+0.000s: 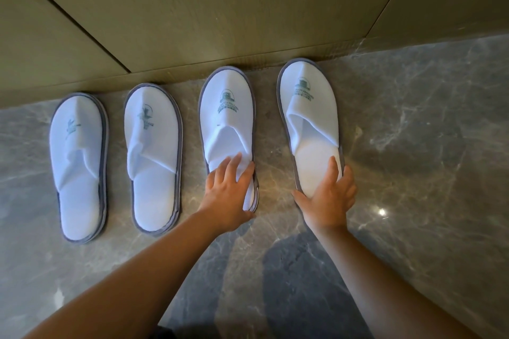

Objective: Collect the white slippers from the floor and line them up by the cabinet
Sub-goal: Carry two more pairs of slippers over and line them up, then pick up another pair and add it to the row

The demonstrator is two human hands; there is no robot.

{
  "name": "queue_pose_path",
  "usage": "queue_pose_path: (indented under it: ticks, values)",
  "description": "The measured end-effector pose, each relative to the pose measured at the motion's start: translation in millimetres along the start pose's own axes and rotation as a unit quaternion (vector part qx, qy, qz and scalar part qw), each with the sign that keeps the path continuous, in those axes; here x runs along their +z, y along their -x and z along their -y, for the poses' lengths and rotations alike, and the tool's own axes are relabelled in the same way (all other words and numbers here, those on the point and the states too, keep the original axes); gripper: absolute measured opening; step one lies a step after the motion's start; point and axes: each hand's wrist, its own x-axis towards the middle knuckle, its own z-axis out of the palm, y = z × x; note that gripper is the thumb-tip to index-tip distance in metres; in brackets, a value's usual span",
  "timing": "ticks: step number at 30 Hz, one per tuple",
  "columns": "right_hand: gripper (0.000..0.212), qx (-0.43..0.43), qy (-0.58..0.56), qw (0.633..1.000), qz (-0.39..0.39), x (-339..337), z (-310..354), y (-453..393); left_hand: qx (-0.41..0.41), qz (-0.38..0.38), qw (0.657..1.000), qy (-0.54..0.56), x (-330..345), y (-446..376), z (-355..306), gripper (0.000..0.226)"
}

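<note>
polished grey marble floor (413, 118) met the olive cabinet base (248, 8). left hand (228, 195) lay spread on the third white grey-trimmed cloth slipper (227, 118); right hand (330, 198) cupped the fourth slipper's (308, 107) heel. an uneven push could skew either toe beyond the fingers.

The four white slippers (154, 146) look like soft, matt woven cloth, each edged with grey fabric binding and printed with a dull green logo. The floor (413, 146) is glossy veined marble. The cabinet (220, 8) shows matt, fine-grained wood.
</note>
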Motion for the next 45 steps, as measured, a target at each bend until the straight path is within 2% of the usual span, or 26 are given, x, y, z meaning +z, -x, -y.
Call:
queue_pose_path:
  ticks: [11,16,20,24,28,31,35,38,42,45]
  values:
    - [0.095,0.004,0.008,1.000,0.014,0.8,0.9,0.9,-0.004,0.005,1.000,0.002,-2.0,1.0,-2.0,0.100]
    - [0.097,-0.018,0.057,0.998,0.022,-2.2,1.4,1.0,-0.006,0.016,1.000,0.013,-5.9,1.3,-2.7,0.099]
    - [0.078,-0.087,0.069,0.994,0.019,-25.4,12.7,-0.2,-0.004,0.018,0.999,0.039,-34.1,7.2,-5.9,0.085]
    - [0.048,-0.154,0.119,0.980,0.031,-82.7,45.1,20.4,-0.009,-0.004,0.983,0.186,-97.4,44.9,-16.3,0.062]
    - [0.032,-0.206,0.088,0.972,0.068,-166.6,101.0,85.8,-0.041,-0.015,0.958,0.285,-177.8,125.0,-27.1,0.041]
    - [0.024,-0.216,0.052,0.969,0.110,-240.5,159.2,141.4,-0.077,-0.022,0.936,0.342,-252.0,197.5,-31.4,0.033]
    - [0.019,-0.224,0.006,0.960,0.166,-340.7,255.0,217.7,-0.110,-0.060,0.918,0.377,-362.5,300.1,-31.7,0.028]
    - [0.019,-0.275,-0.011,0.941,0.196,-400.2,327.0,273.9,-0.128,-0.108,0.905,0.390,-436.0,372.2,-23.8,0.026]
    - [0.013,-0.343,-0.039,0.914,0.214,-454.2,404.0,332.8,-0.159,-0.169,0.890,0.394,-509.3,450.3,-11.4,0.025]
    - [0.016,-0.370,-0.059,0.894,0.247,-478.7,444.4,370.4,-0.213,-0.219,0.860,0.409,-543.7,503.2,-2.4,0.026]
